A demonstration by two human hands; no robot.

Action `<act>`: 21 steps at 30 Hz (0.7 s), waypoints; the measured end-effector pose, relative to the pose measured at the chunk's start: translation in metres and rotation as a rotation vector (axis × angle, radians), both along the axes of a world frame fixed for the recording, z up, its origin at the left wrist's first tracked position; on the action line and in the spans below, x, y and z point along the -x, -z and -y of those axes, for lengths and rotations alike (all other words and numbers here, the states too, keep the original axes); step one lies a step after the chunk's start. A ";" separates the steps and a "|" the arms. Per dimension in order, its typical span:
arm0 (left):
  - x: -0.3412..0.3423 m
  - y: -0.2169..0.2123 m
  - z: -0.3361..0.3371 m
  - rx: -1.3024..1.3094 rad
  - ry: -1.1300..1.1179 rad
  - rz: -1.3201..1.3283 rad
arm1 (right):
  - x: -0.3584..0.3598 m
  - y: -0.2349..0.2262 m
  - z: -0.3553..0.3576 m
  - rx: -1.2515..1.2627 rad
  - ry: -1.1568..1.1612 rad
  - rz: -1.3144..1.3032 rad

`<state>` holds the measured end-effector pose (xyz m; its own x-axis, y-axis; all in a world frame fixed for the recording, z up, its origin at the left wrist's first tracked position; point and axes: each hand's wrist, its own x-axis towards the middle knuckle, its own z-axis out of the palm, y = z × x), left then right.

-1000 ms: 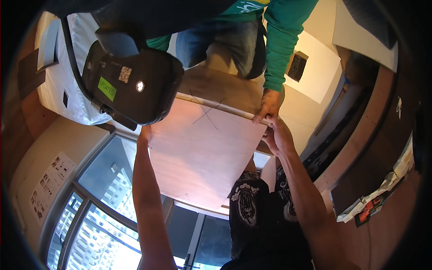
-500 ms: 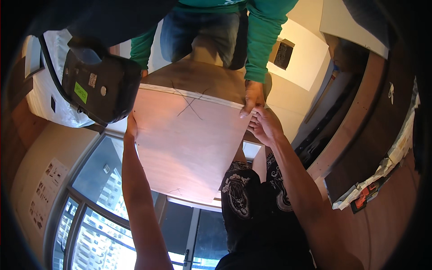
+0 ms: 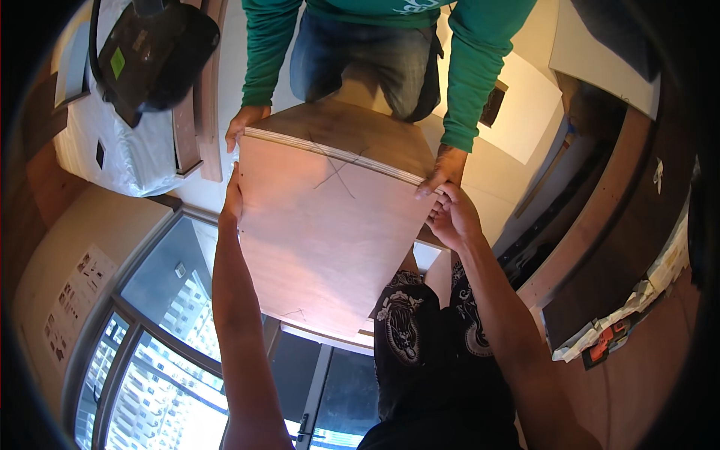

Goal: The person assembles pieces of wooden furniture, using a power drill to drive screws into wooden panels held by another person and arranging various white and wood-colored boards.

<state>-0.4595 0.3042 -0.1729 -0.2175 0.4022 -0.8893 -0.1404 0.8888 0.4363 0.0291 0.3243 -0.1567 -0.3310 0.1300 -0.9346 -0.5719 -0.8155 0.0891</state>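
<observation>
Head view, single frame.

Plywood panel (image 3: 330,225): pale, flat, pencilled cross near its far edge; held up between two people. Layered edge seen along far side.

L hand (image 3: 233,196): pressed flat against panel's left edge, fingers (image 3: 235,178) extended upward along the edge, not clenched. Thumb side hidden behind panel, so full wrap cannot be told. Forearm comes up from lower edge of pic.

R hand (image 3: 452,217): at panel's far right corner, fingers (image 3: 437,202) curled onto the edge, grasping the panel. Fingertips touching or just beside co-worker's fingers; which of the two cannot be told.

Co-worker in green long-sleeved top (image 3: 480,67) & jeans, seen beyond the fingertips. Co-worker's one hand (image 3: 242,124) is curled over panel's far left corner, just beyond L fingertips, apart from them. Co-worker's other hand (image 3: 442,171) is gripped on far right corner, right above R fingers.

A second wooden board (image 3: 352,131), darker, is seen just past panel's far edge, between co-worker's hands.

Beyond L fingers, well apart: black machine w/ green sticker (image 3: 154,49) on white wrapped bundle (image 3: 112,150); brown wood strips (image 3: 199,112) beside it.

Below L forearm: window w/ high-rise blocks (image 3: 172,367). Below R forearm: black printed shirt (image 3: 427,345). Well to the right of R hand: crumpled paper scraps (image 3: 622,322) along dark curved board.
</observation>
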 end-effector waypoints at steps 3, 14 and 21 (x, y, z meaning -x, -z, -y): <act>0.002 0.001 0.000 0.021 -0.048 0.009 | -0.009 0.016 0.015 -0.080 0.000 -0.052; 0.011 0.007 0.003 -0.051 0.038 0.026 | -0.005 0.023 0.019 -0.106 -0.077 0.006; 0.005 0.007 -0.003 -0.042 0.039 0.029 | -0.009 0.033 0.023 -0.128 -0.102 0.029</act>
<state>-0.4648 0.3076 -0.1795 -0.1758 0.4465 -0.8773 -0.1192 0.8750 0.4692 0.0383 0.3015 -0.1898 -0.3212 0.2156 -0.9221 -0.4865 -0.8730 -0.0347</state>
